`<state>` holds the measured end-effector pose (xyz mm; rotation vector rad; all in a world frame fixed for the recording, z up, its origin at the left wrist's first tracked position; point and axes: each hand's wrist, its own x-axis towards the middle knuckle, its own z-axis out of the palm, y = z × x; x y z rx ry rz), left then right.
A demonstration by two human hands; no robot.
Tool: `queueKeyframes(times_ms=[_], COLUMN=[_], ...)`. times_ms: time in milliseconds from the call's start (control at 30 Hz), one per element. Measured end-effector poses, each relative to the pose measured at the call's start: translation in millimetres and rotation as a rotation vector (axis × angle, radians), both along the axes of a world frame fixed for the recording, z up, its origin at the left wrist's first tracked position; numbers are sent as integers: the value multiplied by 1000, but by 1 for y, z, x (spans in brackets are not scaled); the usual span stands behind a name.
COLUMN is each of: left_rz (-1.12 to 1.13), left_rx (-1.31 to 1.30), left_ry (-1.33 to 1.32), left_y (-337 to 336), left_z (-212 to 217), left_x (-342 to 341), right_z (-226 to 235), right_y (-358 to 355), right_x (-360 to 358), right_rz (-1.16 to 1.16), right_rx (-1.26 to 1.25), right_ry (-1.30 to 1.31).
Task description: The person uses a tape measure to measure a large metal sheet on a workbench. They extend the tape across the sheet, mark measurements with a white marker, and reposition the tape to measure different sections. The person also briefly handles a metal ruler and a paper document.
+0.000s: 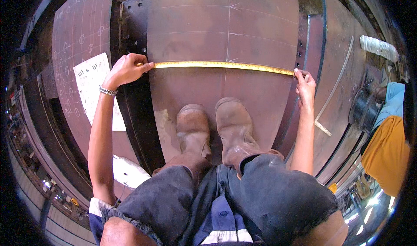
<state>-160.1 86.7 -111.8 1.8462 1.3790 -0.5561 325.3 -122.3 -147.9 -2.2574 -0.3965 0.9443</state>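
A yellow measuring tape is stretched across a wide brown steel plate beneath my boots. My left hand pinches one end at the plate's left edge, with a bracelet on the wrist. At the right edge, the thumb and fingers of my right hand are closed on the other end. Thin marked lines cross the plate, and a long line with small arrow marks runs up its middle. The tape lies across that line, just below one arrow mark.
My brown boots stand on the plate. To the left, a white paper sheet lies on another plate with circled marks. Rightward are an L-shaped steel square, a white wrapped roll, a dark spool and an orange cloth.
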Motion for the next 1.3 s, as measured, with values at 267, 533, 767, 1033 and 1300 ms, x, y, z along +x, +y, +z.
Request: queueKeyframes(times_ms=[267, 533, 767, 1033, 1300], left_rz=[-9, 15, 28, 27, 2], left_rx=[70, -5, -50, -22, -71], left_ry=[27, 47, 46, -18, -86], left_y=[3, 8, 8, 4, 3], left_z=[-8, -10, -11, -15, -5], left_x=[-6, -16, -17, -20, -15], right_z=[2, 5, 8, 5, 18], right_y=[-4, -2, 0, 0, 6], right_x=[-3, -10, -14, -12, -27], right_rz=[46, 78, 67, 65, 317], right_rx=[-18, -32, -29, -15, 29], right_ry=[-5, -73, -95, -110, -517])
